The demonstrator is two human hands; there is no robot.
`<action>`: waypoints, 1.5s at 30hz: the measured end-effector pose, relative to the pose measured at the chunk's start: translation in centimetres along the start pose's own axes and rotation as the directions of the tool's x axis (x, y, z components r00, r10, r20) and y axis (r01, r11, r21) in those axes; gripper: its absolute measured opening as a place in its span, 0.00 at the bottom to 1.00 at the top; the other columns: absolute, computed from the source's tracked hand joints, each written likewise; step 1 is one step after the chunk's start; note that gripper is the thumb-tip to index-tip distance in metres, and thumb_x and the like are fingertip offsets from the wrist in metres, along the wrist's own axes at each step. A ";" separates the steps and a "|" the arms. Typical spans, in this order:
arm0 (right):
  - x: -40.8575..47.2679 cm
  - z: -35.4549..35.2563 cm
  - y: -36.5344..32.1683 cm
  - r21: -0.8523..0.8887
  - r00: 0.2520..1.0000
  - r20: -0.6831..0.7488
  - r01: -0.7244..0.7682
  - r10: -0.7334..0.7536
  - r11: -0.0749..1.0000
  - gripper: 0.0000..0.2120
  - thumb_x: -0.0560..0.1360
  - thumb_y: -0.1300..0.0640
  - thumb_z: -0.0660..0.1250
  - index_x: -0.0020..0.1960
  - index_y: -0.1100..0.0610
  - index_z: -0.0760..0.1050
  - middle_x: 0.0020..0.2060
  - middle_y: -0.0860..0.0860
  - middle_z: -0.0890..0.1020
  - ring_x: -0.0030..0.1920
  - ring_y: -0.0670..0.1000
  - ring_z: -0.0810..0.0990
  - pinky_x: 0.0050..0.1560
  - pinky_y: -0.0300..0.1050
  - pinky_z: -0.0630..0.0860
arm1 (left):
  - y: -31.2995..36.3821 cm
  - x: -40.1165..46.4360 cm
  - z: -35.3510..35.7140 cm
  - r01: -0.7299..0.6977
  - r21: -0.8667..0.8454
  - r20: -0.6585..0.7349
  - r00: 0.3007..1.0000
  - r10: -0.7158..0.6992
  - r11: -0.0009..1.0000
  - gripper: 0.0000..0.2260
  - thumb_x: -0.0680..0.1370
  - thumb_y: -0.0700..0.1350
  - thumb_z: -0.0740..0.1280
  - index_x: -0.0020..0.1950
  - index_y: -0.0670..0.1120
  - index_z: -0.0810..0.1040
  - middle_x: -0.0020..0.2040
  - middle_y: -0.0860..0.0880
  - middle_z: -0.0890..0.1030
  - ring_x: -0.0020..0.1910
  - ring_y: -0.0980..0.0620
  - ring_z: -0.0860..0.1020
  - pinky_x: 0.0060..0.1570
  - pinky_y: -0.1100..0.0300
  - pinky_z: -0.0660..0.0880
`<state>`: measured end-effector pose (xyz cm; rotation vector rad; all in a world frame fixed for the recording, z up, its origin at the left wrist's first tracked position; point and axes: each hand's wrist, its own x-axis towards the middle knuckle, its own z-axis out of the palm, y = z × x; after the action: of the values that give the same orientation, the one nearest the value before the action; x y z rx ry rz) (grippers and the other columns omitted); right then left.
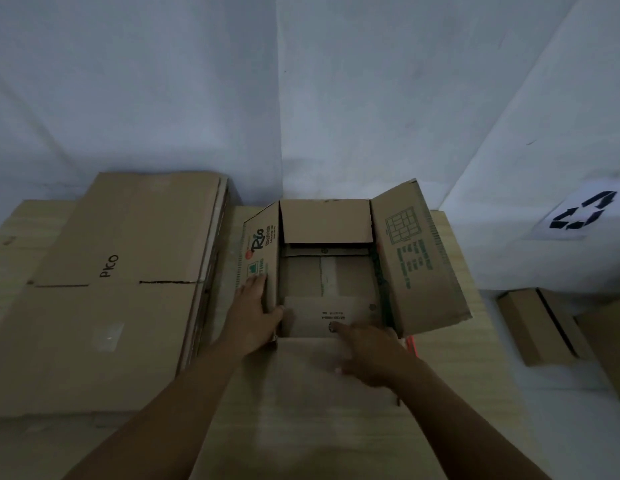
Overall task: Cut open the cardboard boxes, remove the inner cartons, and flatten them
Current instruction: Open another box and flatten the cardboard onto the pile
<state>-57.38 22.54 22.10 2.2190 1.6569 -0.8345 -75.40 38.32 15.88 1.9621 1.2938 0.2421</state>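
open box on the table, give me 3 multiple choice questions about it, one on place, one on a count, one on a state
1. Where does the flattened cardboard stack lie relative to the open box?
A. on its left
B. on its right
C. inside it

2. How many hands touch the open box?
A. none
B. one
C. two

3. What state are the box's top flaps in?
A. taped shut
B. folded open
C. cut off

Answers:
1. A, the stack marked PICO lies left of the box.
2. C, the left hand grips the left flap and the right hand rests on the near flap.
3. B, all flaps stand spread and the inside shows.
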 end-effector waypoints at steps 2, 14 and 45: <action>0.1 0.6 -0.3 -0.057 0.998 -0.053 0.019 -0.022 0.998 0.23 0.77 0.42 0.67 0.69 0.46 0.70 0.63 0.50 0.79 0.63 0.54 0.76 0.64 0.53 0.67 | 0.1 -0.3 -0.1 -0.003 0.046 -0.042 0.999 0.005 0.999 0.39 0.75 0.54 0.70 0.81 0.51 0.54 0.79 0.49 0.59 0.77 0.46 0.58 0.75 0.44 0.62; -1.2 -3.1 -2.3 0.222 0.976 0.196 0.051 -0.096 0.974 0.38 0.72 0.45 0.75 0.77 0.46 0.63 0.71 0.49 0.72 0.69 0.52 0.72 0.67 0.46 0.70 | 1.1 -1.2 -0.8 0.032 0.225 -0.193 0.981 0.012 0.974 0.40 0.75 0.59 0.69 0.80 0.50 0.52 0.77 0.40 0.57 0.77 0.38 0.55 0.75 0.41 0.56; 14.8 -13.9 4.3 -0.098 0.445 -0.895 -0.135 -0.028 0.986 0.16 0.74 0.61 0.67 0.62 0.53 0.75 0.66 0.56 0.72 0.66 0.60 0.69 0.65 0.59 0.65 | 0.9 -0.3 2.7 -0.013 0.141 -0.176 0.984 0.038 0.990 0.25 0.86 0.48 0.49 0.82 0.47 0.45 0.82 0.49 0.45 0.80 0.48 0.38 0.79 0.52 0.41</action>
<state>-46.42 40.07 24.18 2.7480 1.8625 0.7053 -73.48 36.62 14.68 2.1152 1.4344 0.3555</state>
